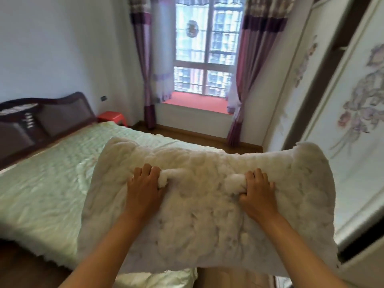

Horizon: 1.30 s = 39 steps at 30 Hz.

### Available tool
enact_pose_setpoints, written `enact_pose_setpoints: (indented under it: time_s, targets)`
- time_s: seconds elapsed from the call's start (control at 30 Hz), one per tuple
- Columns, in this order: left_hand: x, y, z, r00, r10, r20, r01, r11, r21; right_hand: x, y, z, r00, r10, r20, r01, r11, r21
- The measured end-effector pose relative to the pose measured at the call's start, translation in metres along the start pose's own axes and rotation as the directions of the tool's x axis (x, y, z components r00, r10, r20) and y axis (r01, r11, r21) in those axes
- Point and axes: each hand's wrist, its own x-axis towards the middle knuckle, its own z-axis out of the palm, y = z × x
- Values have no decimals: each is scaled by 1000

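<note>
A thick white fluffy blanket (207, 221) is held up in front of me, over the foot corner of the bed. My left hand (143, 188) grips a bunch of its pile with curled fingers. My right hand (257, 192) grips another bunch about a forearm's length to the right. The blanket sags between and around both hands, its far corners flaring up left and right. Both bare forearms reach in from the bottom of the view.
A bed with a pale green quilted cover (47, 183) and dark headboard (41, 119) lies to the left. A red stool (113, 117) stands beside it. Ahead is a curtained window (204, 50) with a red sill. White floral wardrobe doors (353, 121) line the right.
</note>
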Motion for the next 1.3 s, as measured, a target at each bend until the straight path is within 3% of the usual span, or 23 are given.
enact_pose_setpoints:
  time_s: [0.27, 0.6, 1.0, 1.3]
  targets:
    - [-74, -108, -77, 969, -227, -102, 239, 962, 131, -12, -135, 22, 970, -238, 49, 226, 958, 179]
    - [-151, -268, -142, 875, -424, -234, 471, 858, 204, -26, -330, 61, 862, -499, 88, 472, 854, 219]
    - [-178, -506, -196, 819, -509, -267, 567, 791, 230, -27, -580, 110, 781, -614, 109, 583, 781, 222]
    - [-161, -621, -239, 804, -515, -296, 581, 785, 214, -10, -715, 123, 764, -641, 76, 609, 755, 242]
